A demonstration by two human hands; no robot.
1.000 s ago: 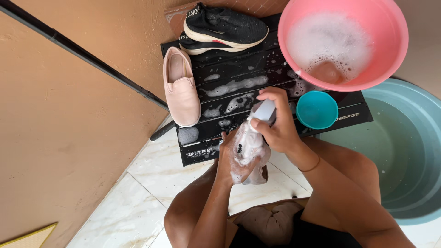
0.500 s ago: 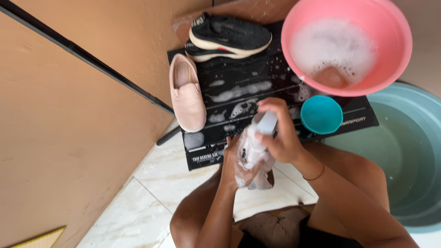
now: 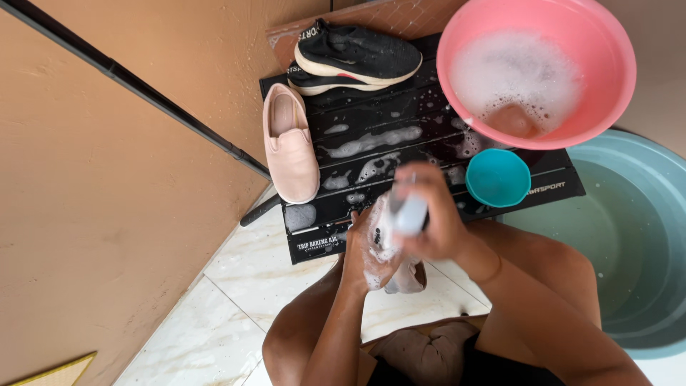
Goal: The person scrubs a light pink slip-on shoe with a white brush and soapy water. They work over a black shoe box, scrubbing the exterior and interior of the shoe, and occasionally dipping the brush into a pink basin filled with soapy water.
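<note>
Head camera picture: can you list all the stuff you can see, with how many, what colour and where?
Pink slip-on shoe: one, pale pink, on the left of the black mat.
Black sneakers: two, black with pale soles, stacked at the mat's top.
Black mat: one, black, wet and sudsy, on the floor.
Pink basin: one, pink, holding foamy water, top right.
Teal cup: one, teal, on the mat below the pink basin.
Large tub: one, grey-green, right side.
Soapy shoe: one, pale and covered in foam, held in the left hand.
Brush: one, pale, blurred, in the right hand.
Left hand: one, foamy, gripping the soapy shoe.
Right hand: one, gripping the brush against the shoe.
</note>
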